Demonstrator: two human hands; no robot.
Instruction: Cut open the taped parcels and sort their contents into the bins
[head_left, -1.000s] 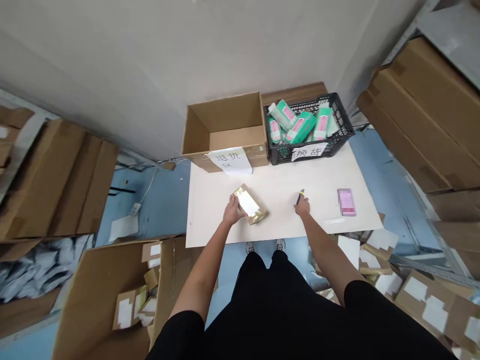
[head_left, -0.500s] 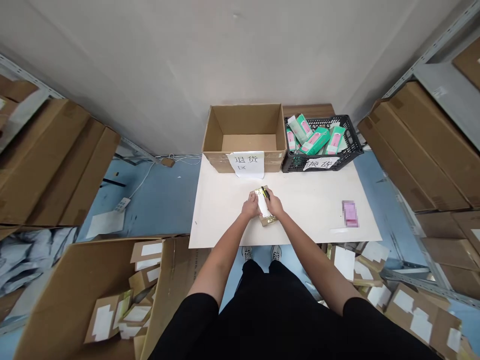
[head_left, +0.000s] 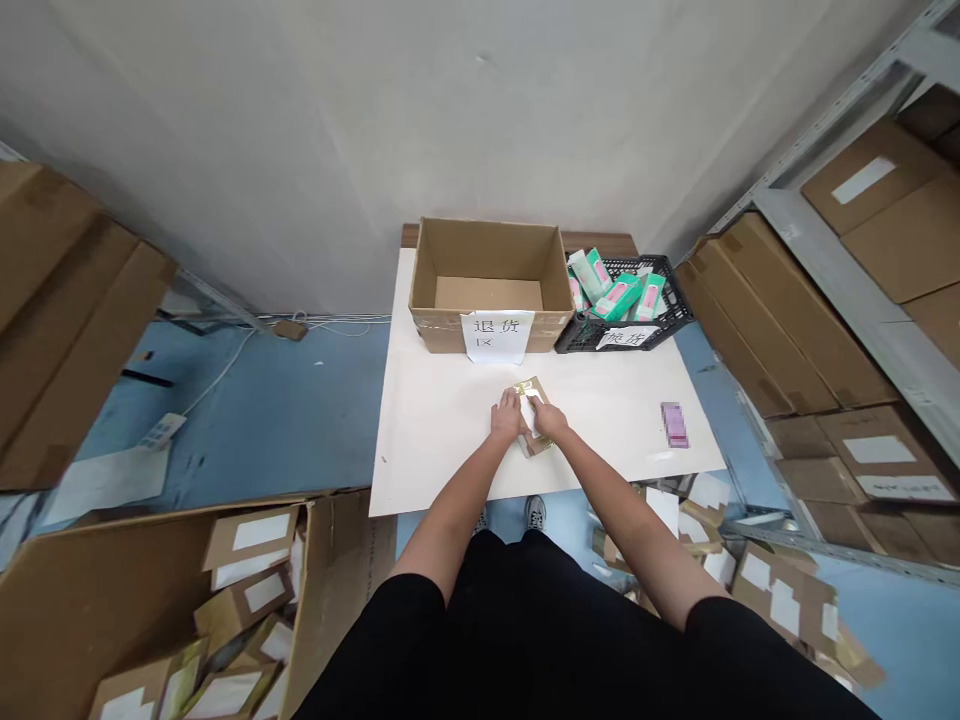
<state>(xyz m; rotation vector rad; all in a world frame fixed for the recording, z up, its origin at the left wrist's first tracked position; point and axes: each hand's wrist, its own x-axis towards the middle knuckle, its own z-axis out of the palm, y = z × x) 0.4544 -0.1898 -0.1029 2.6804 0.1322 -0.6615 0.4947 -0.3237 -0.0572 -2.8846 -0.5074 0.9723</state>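
Observation:
A small brown parcel point(head_left: 535, 387) with a white label and shiny tape lies at the middle of the white table point(head_left: 442, 420). My left hand point(head_left: 508, 417) grips its left side, fingers curled over the edge. My right hand point(head_left: 550, 421) is closed over the parcel's right side. The small black-and-yellow tool it held a moment ago is hidden under the fingers.
An open brown carton point(head_left: 442, 330) with a paper sign stands at the table's back. A black crate point(head_left: 664, 318) of green-and-pink boxes point(head_left: 616, 293) is beside it. A pink item point(head_left: 673, 424) lies right. Cartons of parcels point(head_left: 240, 590) and loose parcels point(head_left: 780, 600) flank my legs.
My right hand brought the small tool from the table's right part to the parcel. Both hands now sit together on it. The parcel has turned a little.

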